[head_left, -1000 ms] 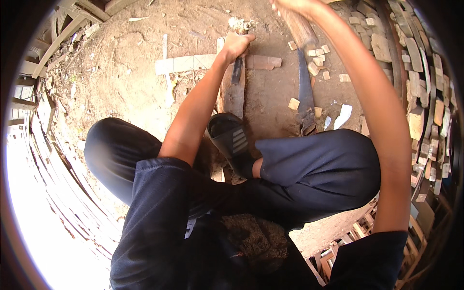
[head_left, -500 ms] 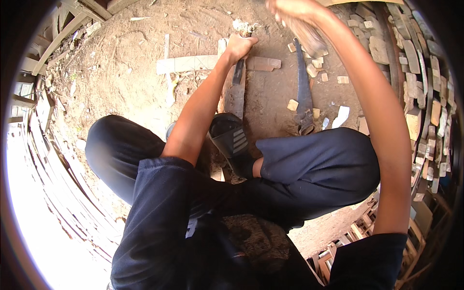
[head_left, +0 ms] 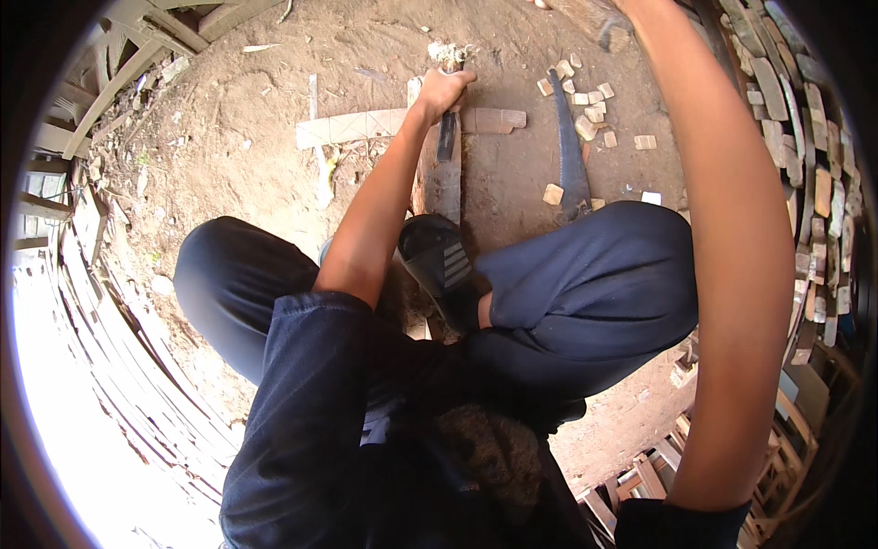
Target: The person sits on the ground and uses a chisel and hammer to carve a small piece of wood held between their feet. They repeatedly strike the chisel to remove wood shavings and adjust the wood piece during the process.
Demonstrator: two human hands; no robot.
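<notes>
Chisel-like tool (head_left: 446, 142), dark and flat, its pale top frayed.

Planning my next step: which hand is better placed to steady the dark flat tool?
Likely your left hand: it grips the tool; your right hand, at the top edge, holds a wooden piece.

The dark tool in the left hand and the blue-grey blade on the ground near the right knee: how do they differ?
The dark tool is gripped in the left hand, while the blue-grey blade lies loose on the ground.
The dark tool has pale, frayed material at its upper end; the blue-grey blade narrows to a bare tip.
The dark tool's middle is hidden by the hand; the blue-grey blade's near end, by the knee.
Both are long and narrow.
</notes>
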